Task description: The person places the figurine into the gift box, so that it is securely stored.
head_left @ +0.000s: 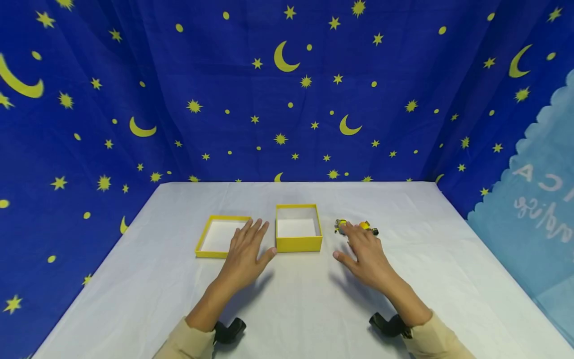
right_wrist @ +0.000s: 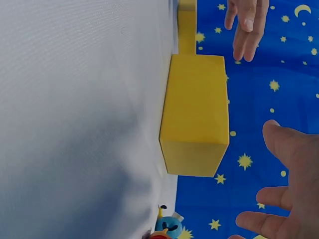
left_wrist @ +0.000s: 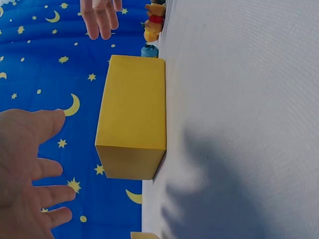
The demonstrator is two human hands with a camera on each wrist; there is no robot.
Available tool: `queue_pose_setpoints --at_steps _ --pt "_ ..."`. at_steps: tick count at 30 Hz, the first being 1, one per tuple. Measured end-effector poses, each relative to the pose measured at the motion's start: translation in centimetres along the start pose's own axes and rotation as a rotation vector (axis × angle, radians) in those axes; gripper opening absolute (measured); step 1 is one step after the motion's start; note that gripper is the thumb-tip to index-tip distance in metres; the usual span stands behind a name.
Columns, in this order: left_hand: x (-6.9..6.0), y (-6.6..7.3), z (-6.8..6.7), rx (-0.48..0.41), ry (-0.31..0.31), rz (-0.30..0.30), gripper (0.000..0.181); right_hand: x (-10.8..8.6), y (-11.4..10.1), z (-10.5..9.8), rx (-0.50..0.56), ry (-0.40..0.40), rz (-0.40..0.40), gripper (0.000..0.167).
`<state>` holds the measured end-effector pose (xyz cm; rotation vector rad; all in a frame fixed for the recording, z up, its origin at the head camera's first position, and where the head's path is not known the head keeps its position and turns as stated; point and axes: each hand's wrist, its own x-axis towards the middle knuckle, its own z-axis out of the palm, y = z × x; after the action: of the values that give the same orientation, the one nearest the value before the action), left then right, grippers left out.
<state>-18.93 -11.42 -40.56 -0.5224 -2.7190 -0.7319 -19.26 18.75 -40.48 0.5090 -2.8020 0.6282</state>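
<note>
An open yellow box (head_left: 299, 244) with a white inside stands mid-table, between the two hands. My left hand (head_left: 245, 257) hovers with fingers spread, overlapping the right part of a shallow yellow lid (head_left: 211, 254) in the head view. My right hand (head_left: 368, 257) is held above the cloth, fingers extended, partly covering small toy figures. One toy figure (head_left: 340, 224) is yellow and grey-blue; another toy figure (head_left: 366, 226) is yellow-orange. In the left wrist view, a bear figure (left_wrist: 156, 20) wears red, near a blue figure (left_wrist: 149, 51). Neither hand holds anything.
A white cloth (head_left: 305, 309) covers the table. Behind it hangs a blue curtain (head_left: 237, 60) with yellow moons and stars. A light blue panel (head_left: 538, 189) with pale lettering is at the right. Each wrist wears a black camera mount (head_left: 230, 331).
</note>
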Motion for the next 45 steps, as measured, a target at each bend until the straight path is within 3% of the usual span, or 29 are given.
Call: queue_pose_setpoints --at_steps 9,20,31,45 --pt "0.5 -0.3 0.2 -0.049 0.043 0.005 0.061 0.4 0.7 -0.5 0.037 -0.003 0.029 0.066" --pt "0.8 -0.6 0.3 -0.134 0.028 0.007 0.061 0.7 2.6 -1.0 0.047 0.015 -0.014 0.066" --pt "1.3 -1.0 0.6 -0.191 0.001 -0.019 0.057 1.2 4.3 -1.0 0.04 -0.056 -0.047 0.066" --pt "2.6 -1.8 1.4 -0.294 0.01 -0.007 0.05 1.6 6.1 -0.8 0.046 -0.1 -0.058 0.062"
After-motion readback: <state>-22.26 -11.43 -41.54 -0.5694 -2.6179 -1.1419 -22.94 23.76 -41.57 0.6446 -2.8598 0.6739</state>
